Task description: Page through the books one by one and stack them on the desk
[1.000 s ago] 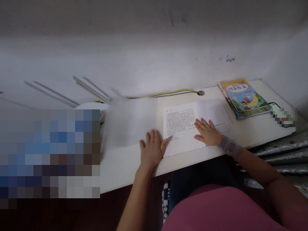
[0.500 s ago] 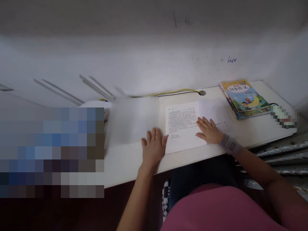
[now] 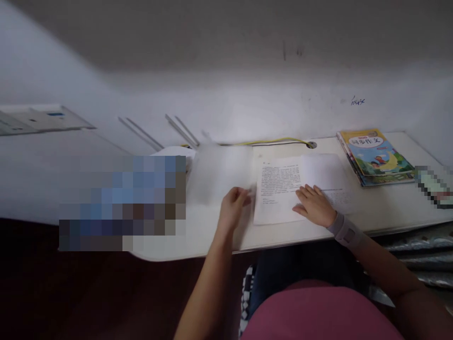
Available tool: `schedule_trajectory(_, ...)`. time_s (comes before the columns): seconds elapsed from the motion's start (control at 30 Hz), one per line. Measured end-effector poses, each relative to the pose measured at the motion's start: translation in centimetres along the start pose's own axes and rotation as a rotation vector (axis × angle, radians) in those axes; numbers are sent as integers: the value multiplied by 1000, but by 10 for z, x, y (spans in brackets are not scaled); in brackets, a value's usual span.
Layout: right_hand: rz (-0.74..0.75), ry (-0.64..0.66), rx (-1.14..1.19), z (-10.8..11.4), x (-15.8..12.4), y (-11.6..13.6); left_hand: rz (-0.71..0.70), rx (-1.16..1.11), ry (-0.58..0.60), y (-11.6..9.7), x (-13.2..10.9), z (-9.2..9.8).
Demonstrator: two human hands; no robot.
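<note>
A printed sheet [image 3: 278, 213] with lines of small text lies on the white table. My right hand [image 3: 314, 204], with a grey band [image 3: 345, 229] at its wrist, rests flat over the right part of the papers, fingers stretched out. Beneath and beyond it, a blank white page [image 3: 320, 169] overlaps more print. My left hand [image 3: 231, 210] is at the printed sheet's left edge, its fingers curled in toward the thumb; whatever might be between them is too small to tell. Farther left lies a pale blank sheet [image 3: 219, 174].
A stack of books [image 3: 380, 153] with a colourful cover sits at the back right, beside a blurred-out item [image 3: 433, 186]. A yellow cable [image 3: 279, 141] runs along the wall to a hole in the white table [image 3: 198, 236]. A pixelated patch covers the left end.
My left hand has gone from flat with fingers spread to curled fingers. My right hand stays flat on the papers. The view has shifted, showing a wall socket panel at the left.
</note>
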State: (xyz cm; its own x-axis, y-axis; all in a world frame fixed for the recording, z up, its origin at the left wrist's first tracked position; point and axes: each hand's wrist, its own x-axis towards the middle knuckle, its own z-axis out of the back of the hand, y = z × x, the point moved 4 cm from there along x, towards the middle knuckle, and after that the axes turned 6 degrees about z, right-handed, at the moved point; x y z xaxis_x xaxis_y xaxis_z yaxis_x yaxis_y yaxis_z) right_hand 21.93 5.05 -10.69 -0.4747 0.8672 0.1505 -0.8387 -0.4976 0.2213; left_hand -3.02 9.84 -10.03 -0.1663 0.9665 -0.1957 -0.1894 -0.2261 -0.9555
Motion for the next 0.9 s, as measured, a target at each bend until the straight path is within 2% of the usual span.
schedule_trajectory(0.1,-4,-54,315,17,15,2,123,-562,264,-23,-8,-19)
schedule_trajectory(0.17,-21,-99,623,33,26,4,146,-749,413,-45,-17,-35)
schedule_trajectory(0.3,-65,-206,1126,75,37,1,92,-837,620,-83,-32,-80)
schedule_trajectory(0.4,-130,-244,1195,101,31,-14,14,-775,703,-97,-38,-109)
schedule_trajectory(0.47,-205,-282,1142,112,20,-32,-18,-720,708,-99,-38,-115)
schedule_trajectory(0.5,-246,-321,1116,116,13,-43,-25,-696,687,-98,-36,-112)
schedule_trajectory(0.57,-334,-414,1104,117,-3,-66,-31,-631,586,-91,-31,-94)
schedule_trajectory(0.7,-546,-527,1229,98,-34,-108,-46,-341,242,-60,-14,-30)
schedule_trajectory(0.8,-668,-507,1304,70,-50,-123,-6,-137,112,-26,-4,11)
schedule_trajectory(0.9,-723,-423,1350,43,-57,-126,35,106,9,4,2,36)
